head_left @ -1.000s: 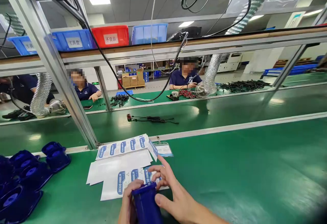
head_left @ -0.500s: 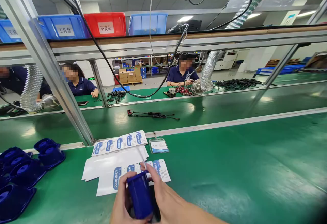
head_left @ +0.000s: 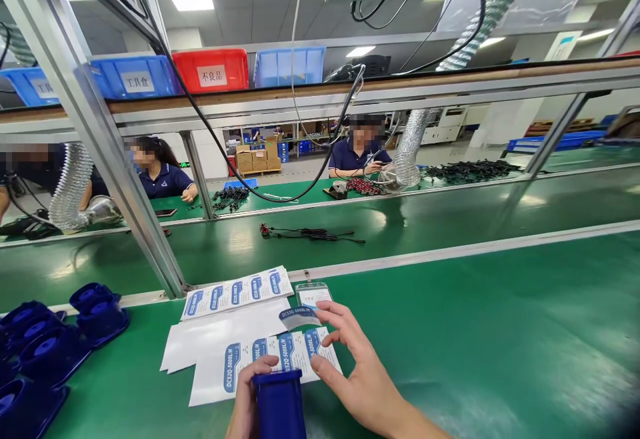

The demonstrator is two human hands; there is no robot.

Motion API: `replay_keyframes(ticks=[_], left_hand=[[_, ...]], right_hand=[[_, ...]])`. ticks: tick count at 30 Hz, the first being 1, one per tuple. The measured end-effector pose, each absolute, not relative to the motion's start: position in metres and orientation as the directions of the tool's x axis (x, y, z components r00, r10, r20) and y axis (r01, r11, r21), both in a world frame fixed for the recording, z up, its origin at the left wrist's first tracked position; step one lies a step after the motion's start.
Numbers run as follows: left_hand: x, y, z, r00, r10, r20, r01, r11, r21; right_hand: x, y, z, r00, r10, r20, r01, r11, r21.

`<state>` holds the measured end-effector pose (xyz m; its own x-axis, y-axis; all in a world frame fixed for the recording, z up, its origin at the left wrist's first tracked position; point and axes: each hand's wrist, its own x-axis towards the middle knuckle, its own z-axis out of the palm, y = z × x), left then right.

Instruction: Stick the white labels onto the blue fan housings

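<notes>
My left hand is closed round a dark blue plastic housing at the bottom middle, its thumb by the top rim; the lower part is out of view. To the right, my right hand holds a curled sticker label at its upper fingertips, with the thumb apart below. The label reads DC52Q-5000L/H and is clear of the housing. Just beneath it lies a sheet of labels, with a blank white sheet and a stack of label sheets behind.
Several blue housings stand at the left. A badge holder lies behind the label. A metal post rises at the left. Black cables lie on the far green strip. People sit across the bench; blue and red bins line the shelf.
My right hand has moved away from the housing, up and right, with the label now showing its printed face. My left hand and the housing are lower in view. The view has tilted up slightly.
</notes>
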<state>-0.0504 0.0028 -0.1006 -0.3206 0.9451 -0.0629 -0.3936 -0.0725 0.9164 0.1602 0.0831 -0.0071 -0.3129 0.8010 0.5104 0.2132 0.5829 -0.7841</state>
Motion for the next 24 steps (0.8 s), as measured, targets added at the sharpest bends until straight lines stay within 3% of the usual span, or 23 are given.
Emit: replay_keyframes(ticks=[2, 8, 10, 13, 16, 19, 24], left_hand=[[-0.049, 0.001, -0.101, -0.317, 0.946, -0.074, -0.399, -0.062, 0.915], [-0.062, -0.015, -0.08, -0.365, 0.926, 0.095, -0.111, -0.145, 0.983], [-0.065, -0.021, -0.076, -0.322, 0.933, 0.16, -0.019, -0.176, 0.984], [-0.065, -0.026, -0.076, -0.273, 0.935, 0.227, 0.092, -0.21, 0.973], [-0.063, -0.028, -0.078, -0.271, 0.938, 0.216, 0.105, -0.194, 0.975], [-0.063, -0.029, -0.077, -0.276, 0.935, 0.224, 0.109, -0.201, 0.974], [-0.063, -0.031, -0.067, -0.218, 0.953, 0.21, 0.093, -0.194, 0.977]], right_hand=[[0.16, 0.083, -0.005, -0.293, 0.775, 0.559, 0.196, 0.621, -0.759], [0.167, 0.084, 0.006, -0.29, 0.582, 0.759, 0.101, 0.808, -0.581], [0.168, 0.08, 0.011, -0.252, 0.611, 0.751, 0.085, 0.787, -0.611], [0.166, 0.069, 0.016, -0.242, 0.795, 0.557, 0.073, 0.587, -0.806], [0.161, 0.058, 0.016, -0.28, 0.94, 0.195, 0.0, 0.203, -0.979], [0.157, 0.048, 0.011, -0.318, 0.947, -0.052, -0.046, -0.07, -0.996], [0.153, 0.036, 0.001, -0.414, 0.889, -0.196, -0.026, -0.226, -0.974]])
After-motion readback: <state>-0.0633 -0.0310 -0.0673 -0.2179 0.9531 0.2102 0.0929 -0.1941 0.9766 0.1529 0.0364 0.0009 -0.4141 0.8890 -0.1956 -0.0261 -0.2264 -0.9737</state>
